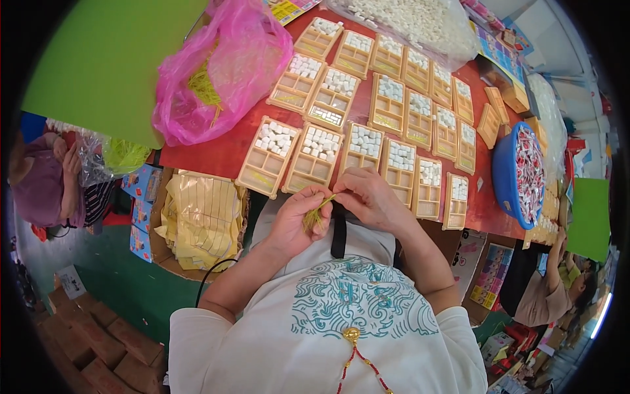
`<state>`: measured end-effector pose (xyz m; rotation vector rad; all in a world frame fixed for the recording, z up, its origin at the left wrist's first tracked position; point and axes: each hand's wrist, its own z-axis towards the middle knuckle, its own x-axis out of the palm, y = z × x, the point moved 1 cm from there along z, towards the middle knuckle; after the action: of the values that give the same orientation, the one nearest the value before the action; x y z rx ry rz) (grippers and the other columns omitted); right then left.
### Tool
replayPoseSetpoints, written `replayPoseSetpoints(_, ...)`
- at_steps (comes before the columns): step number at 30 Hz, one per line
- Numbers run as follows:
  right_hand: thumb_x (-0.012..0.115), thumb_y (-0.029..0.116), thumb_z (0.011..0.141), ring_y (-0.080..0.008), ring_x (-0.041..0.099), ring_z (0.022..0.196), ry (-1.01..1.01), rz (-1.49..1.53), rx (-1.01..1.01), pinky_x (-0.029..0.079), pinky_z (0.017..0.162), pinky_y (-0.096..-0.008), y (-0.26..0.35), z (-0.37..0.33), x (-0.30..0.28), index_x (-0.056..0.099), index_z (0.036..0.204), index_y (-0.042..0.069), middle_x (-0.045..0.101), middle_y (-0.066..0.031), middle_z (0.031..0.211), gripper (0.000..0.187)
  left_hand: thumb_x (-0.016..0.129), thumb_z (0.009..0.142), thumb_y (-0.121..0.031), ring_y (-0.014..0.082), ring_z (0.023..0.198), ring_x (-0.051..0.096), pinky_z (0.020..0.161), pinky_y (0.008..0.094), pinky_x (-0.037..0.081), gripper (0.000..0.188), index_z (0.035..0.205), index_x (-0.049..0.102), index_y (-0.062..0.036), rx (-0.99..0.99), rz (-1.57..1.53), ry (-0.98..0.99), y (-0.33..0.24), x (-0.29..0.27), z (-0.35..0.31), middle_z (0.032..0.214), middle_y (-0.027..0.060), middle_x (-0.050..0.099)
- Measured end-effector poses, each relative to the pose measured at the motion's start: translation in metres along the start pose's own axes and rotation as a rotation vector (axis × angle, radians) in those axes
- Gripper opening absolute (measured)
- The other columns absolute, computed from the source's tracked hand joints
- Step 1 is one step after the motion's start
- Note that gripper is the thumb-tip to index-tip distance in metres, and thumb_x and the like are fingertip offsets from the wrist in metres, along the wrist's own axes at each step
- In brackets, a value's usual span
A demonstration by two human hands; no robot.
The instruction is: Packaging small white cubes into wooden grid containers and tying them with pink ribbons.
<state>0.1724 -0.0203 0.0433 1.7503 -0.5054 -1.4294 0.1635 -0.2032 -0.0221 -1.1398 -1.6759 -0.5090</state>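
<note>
In front of my body, my left hand [295, 220] is closed round a small bundle of thin yellow-green strands [313, 217]. My right hand [377, 205] pinches at the upper end of the same strands, its fingertips close to the left ones. Just beyond both hands stand rows of tan compartment trays [306, 182] on a red table. White cubes [322, 142] fill the far section of each tray. A few yellow-green strands [262, 178] lie in the near section of the front left tray, and some other trays hold similar ones.
A pink plastic bag [252, 85] with more strands lies at the table's left. Far back is a clear bag of white pieces [413, 23]. A blue basin [505, 180] of red-and-white pieces stands right. Below left sits a carton of yellow sheets [200, 220]. People work on both sides.
</note>
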Motion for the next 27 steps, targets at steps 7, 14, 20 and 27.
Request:
replayPoseSetpoints(7,0.061,0.008,0.082,-0.0276,0.055,0.070,-0.158,0.052,0.047,0.042,0.064,-0.0354,-0.017,-0.019,-0.010,0.058,0.082,0.000,0.056,-0.0116,0.075,0.009,0.050,0.096,-0.016,0.0145,0.050,0.052,0.041,0.0255,0.035,0.013,0.105,0.055,-0.0075,-0.039,-0.005,0.020,0.008,0.006,0.014,0.073,0.0057,0.059)
replayPoseSetpoints(14,0.060,0.008,0.083,-0.0245,0.056,0.075,-0.324,0.296,0.274,0.042,0.071,-0.0332,-0.038,-0.040,-0.022,0.058,0.082,0.001,0.056,-0.0098,0.076,0.007,0.049,0.096,-0.015,0.0159,0.055,0.056,0.043,0.0258,0.040,0.014,0.108,0.054,-0.0082,-0.025,-0.014,0.058,0.007,-0.005,0.015,0.077,0.0077,0.060)
replayPoseSetpoints(20,0.062,0.012,0.084,-0.0246,0.056,0.082,-0.462,-0.420,0.076,0.038,0.085,-0.0350,-0.047,-0.040,-0.010,0.062,0.089,0.005,0.058,-0.0078,0.083,0.008,0.050,0.095,-0.015,0.0156,0.055,0.056,0.044,0.0261,0.039,0.015,0.107,0.054,-0.0080,-0.048,0.048,0.003,0.011,0.013,0.018,0.078,0.0069,0.060)
replayPoseSetpoints(27,0.061,0.011,0.083,-0.0246,0.056,0.085,-0.382,-0.185,0.042,0.037,0.085,-0.0370,-0.016,-0.047,-0.012,0.060,0.085,0.006,0.058,-0.0064,0.086,0.006,0.052,0.094,-0.015,0.0148,0.055,0.057,0.043,0.0242,0.040,0.014,0.106,0.050,-0.0083,-0.034,0.189,0.007,0.025,0.022,0.030,0.077,0.0076,0.060)
